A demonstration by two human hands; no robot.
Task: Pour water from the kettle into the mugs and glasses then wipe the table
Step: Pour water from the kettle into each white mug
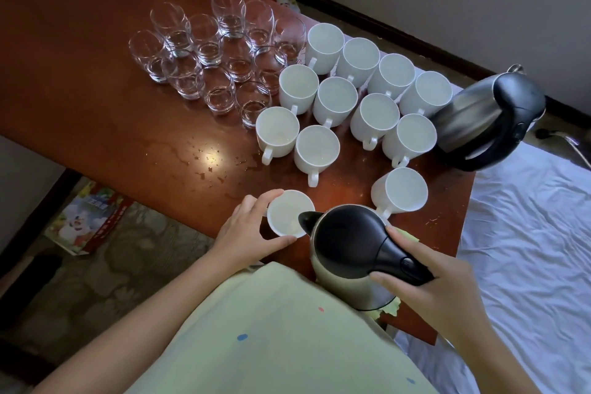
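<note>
My right hand (428, 278) grips the black handle of a steel kettle (345, 246) at the near table edge, its spout tilted over a white mug (286, 211). My left hand (246, 230) wraps around that mug from the left. Several more white mugs (335, 99) stand in rows at the middle right, and one (403, 190) sits apart just beyond the kettle. Several clear glasses (211, 51) cluster at the far left of the group. A yellow-green cloth (388, 309) peeks out under the kettle.
A second steel kettle (486, 118) stands at the table's right edge. Water drops and a puddle (208, 157) lie on the brown table (80, 57) in front of the glasses. A white bed sheet (527, 233) lies right; a colourful box (86, 217) sits on the floor left.
</note>
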